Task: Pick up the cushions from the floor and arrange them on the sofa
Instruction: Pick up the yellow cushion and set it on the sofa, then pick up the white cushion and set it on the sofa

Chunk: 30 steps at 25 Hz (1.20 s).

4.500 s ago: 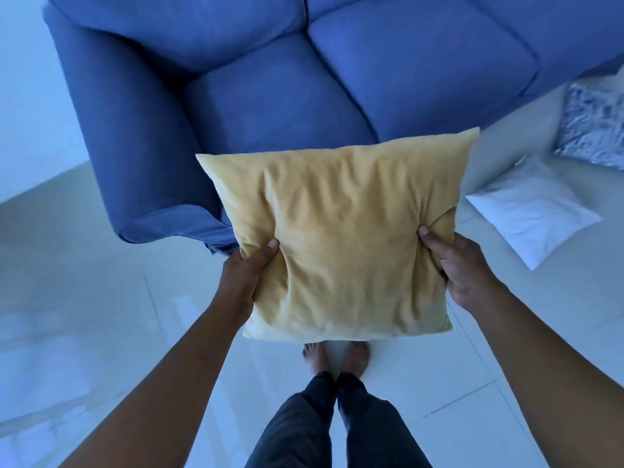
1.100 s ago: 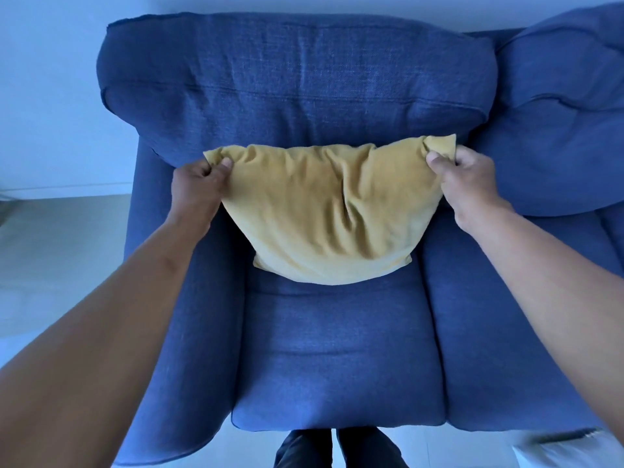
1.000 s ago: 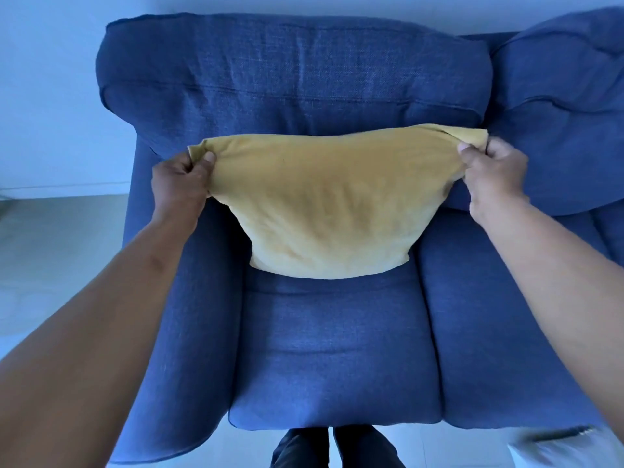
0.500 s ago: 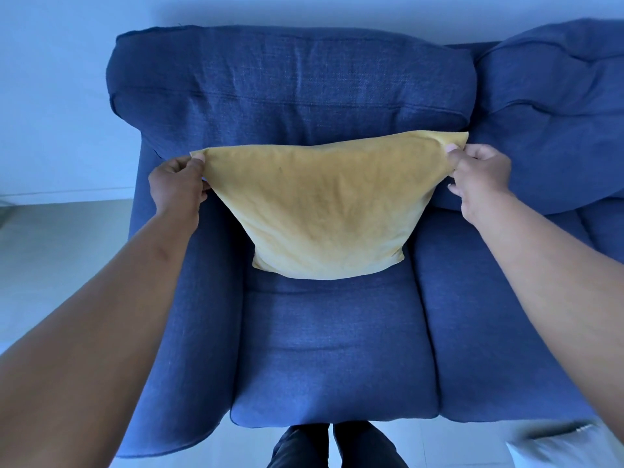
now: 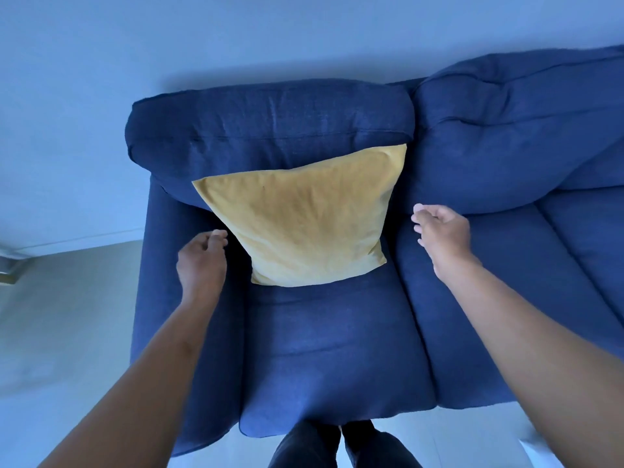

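Note:
A yellow cushion (image 5: 304,221) leans upright against the back of the blue sofa (image 5: 331,349), standing on the leftmost seat. Nothing is holding it. My left hand (image 5: 201,261) hovers just left of the cushion's lower edge, fingers loosely curled and empty. To the cushion's right, my right hand (image 5: 442,234) hangs over the seam between two seats, fingers apart and empty. Neither hand touches the cushion.
The sofa's left armrest (image 5: 158,298) lies under my left forearm. A second back pillow (image 5: 506,136) of the sofa sits to the right. Pale tiled floor (image 5: 67,315) spreads to the left. My legs (image 5: 341,447) stand at the sofa's front edge.
Both hands have let go of the cushion's top corners and pulled back towards me. The cushion now rests on its own against the backrest.

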Each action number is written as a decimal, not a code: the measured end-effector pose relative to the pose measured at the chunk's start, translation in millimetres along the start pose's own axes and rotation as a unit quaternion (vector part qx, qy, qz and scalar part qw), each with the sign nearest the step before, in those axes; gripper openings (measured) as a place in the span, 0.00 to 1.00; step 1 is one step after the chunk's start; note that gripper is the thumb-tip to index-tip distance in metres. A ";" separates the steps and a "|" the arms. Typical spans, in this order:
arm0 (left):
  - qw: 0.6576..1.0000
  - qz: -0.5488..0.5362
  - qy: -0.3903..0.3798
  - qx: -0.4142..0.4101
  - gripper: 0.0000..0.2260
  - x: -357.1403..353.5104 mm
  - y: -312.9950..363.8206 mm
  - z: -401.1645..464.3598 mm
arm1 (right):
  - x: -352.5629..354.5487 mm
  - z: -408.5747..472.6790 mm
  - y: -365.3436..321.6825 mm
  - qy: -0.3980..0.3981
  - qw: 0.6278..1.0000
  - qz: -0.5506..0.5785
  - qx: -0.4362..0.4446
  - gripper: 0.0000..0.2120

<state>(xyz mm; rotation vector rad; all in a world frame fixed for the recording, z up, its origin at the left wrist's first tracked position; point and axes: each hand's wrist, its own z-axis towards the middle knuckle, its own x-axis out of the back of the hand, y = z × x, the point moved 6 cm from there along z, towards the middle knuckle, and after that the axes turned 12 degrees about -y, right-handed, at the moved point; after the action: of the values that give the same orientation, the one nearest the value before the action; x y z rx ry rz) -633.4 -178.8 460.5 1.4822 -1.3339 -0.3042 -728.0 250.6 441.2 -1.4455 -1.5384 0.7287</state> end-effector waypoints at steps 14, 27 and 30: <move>0.830 0.324 -0.352 -0.285 0.24 -191.5 42.9 -189.8 | 110.2 -210.4 91.6 0.105 0.907 -0.405 -0.043 0.37; 0.558 0.442 -0.512 -0.480 0.33 -396.4 13.0 -439.3 | 305.1 -402.1 245.8 0.297 0.887 -0.277 -0.220 0.37; 0.511 0.455 -0.535 -0.496 0.33 -440.8 -8.1 -505.9 | 350.7 -442.3 292.0 0.314 0.875 -0.265 -0.256 0.38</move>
<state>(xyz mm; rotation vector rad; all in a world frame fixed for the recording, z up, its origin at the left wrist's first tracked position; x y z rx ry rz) -397.3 449.4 462.9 -0.7017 -2.0582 -1.1274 -180.1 572.4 452.9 -1.3241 -1.5276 -0.4847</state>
